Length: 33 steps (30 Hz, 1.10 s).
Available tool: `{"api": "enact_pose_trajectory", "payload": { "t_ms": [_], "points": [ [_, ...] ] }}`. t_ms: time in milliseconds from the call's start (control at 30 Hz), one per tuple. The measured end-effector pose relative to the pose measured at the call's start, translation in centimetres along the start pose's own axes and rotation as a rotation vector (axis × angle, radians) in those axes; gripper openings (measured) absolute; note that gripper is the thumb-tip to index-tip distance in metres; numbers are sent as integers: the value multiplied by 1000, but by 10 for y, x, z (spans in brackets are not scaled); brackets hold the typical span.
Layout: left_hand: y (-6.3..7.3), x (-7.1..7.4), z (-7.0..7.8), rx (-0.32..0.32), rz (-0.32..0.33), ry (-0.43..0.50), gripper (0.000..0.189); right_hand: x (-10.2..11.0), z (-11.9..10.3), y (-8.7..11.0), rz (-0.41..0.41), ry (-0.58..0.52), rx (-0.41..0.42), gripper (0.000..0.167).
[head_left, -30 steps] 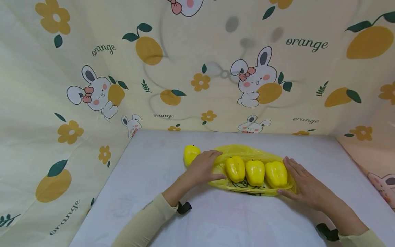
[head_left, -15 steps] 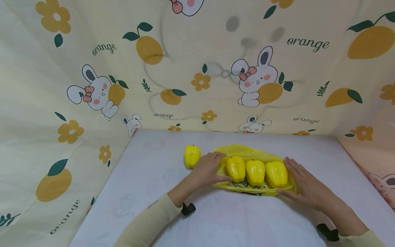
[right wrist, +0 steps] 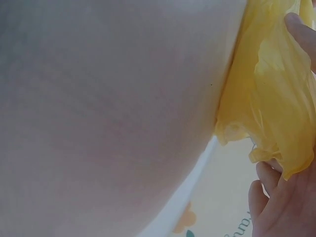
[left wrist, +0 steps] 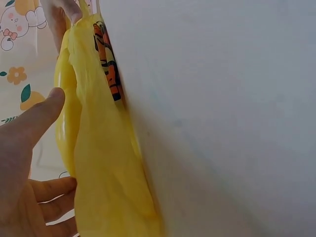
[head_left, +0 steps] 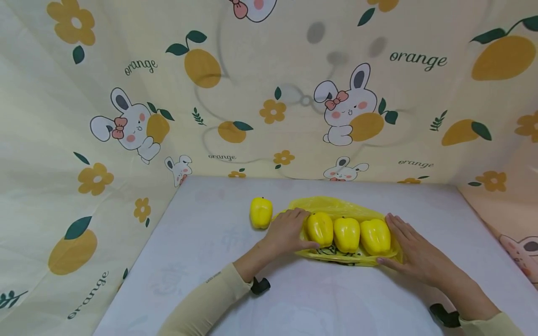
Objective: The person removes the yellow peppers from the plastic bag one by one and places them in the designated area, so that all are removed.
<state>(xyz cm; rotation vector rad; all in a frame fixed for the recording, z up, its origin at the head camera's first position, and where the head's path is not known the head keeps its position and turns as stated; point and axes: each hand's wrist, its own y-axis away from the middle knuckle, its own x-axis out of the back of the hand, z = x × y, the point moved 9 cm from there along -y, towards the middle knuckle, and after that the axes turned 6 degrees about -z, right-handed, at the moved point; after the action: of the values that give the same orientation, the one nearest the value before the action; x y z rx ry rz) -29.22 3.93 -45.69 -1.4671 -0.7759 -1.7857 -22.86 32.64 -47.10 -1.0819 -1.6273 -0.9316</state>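
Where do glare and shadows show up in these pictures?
Head view: glints on the yellow peppers, shadow below the right hand; left wrist view: shadow on the table beside the yellow bag; right wrist view: the table darkest toward the upper left.

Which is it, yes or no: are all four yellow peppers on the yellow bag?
No: three peppers sit in a row on the yellow bag, while the fourth pepper stands on the table beside it.

Backdrop cloth (head_left: 252, 51): "orange" in dark script, repeated above the table's (head_left: 201, 233) far edge and beyond its left edge. Left sleeve (head_left: 208, 298): tiny lettering, illegible.
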Motion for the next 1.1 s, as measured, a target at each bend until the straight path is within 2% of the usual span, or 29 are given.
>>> {"api": "enact_pose_trajectory", "payload": {
  "t_ms": [300,700,1100],
  "points": [
    [0,2,3,38,-13,22,95,0,0,-1,-2,3,-2,124],
    [-1,0,4,23,15,18,92,-2,2,-2,-4,13,-1,125],
    [-3,-3,4,37,-5,0,95,0,2,-1,9,5,7,124]
  ]
}}
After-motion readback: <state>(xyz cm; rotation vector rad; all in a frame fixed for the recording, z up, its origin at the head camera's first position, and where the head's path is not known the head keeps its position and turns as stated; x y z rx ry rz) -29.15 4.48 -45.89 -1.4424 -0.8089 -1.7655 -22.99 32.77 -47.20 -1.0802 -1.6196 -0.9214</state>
